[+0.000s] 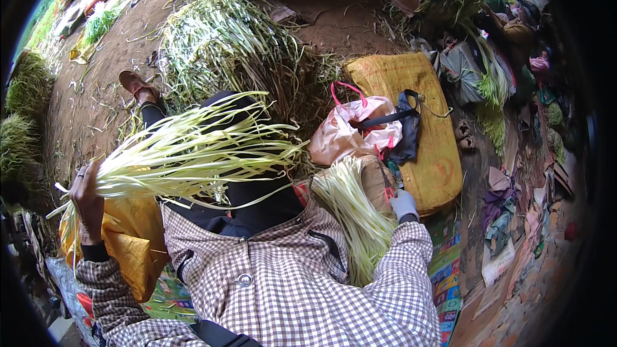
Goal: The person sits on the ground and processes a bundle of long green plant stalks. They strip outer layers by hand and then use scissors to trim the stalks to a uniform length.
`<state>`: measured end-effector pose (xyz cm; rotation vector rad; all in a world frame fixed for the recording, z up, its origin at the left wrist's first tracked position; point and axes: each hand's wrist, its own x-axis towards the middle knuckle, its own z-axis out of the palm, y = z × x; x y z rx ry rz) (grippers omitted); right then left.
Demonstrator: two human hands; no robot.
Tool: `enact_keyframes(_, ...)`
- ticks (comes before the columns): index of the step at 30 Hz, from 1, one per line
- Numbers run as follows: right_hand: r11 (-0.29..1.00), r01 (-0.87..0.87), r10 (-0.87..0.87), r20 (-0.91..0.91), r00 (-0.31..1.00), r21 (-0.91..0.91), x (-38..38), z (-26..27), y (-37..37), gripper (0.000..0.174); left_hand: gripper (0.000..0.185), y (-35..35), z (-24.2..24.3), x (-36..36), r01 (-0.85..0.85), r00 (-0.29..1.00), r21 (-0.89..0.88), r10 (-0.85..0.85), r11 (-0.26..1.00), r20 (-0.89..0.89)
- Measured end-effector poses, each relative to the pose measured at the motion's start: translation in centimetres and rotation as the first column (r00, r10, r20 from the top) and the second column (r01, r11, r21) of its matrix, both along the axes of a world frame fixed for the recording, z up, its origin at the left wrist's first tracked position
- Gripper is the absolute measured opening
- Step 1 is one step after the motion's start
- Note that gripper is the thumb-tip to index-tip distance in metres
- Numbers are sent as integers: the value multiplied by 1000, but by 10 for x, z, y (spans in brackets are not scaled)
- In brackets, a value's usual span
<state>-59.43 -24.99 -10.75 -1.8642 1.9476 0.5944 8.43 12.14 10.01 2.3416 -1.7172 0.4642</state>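
Observation:
My bare left hand [87,205] grips a bunch of long, pale green leafy stalks [193,164] near one end. The bunch stretches over my legs, its loose ends fanned to the right. My right hand [404,203] wears a light grey glove and is by a thin red and dark strip [387,188]. Whether its fingers are closed on the strip is hard to make out. A second bundle of pale stalks [359,217] lies beside my right forearm, partly across a brown rounded thing [378,180].
A large heap of green stalks [226,43] stands ahead on the dirt floor. To the right, a pink plastic bag [356,127] and a dark strap [405,130] rest against a stuffed yellow woven sack [434,154]. Yellow sacking [132,236] is at my left, over a colourful printed mat [168,294].

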Motion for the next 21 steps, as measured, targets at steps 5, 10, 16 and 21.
enact_keyframes(5, 972, 225, -168, 484, 859, -62, 4, 51, 6, 28, 31, 11, 1, 21, -77, 996, -56, 74, 995, -47)
enact_keyframes(10, 964, 267, -150, 853, 500, 13, 51, 81, 43, 23, 32, -20, 46, 64, -213, 976, -158, 218, 964, 17)
enact_keyframes(16, 881, 126, -450, 890, -72, 456, 148, 126, 109, 48, 30, -141, 134, 62, -35, 860, -197, 130, 980, 494)
enact_keyframes(21, 706, -138, -689, 630, -358, 695, 200, 116, 148, 61, 30, -178, 172, -22, 125, 944, -301, -20, 945, 330)
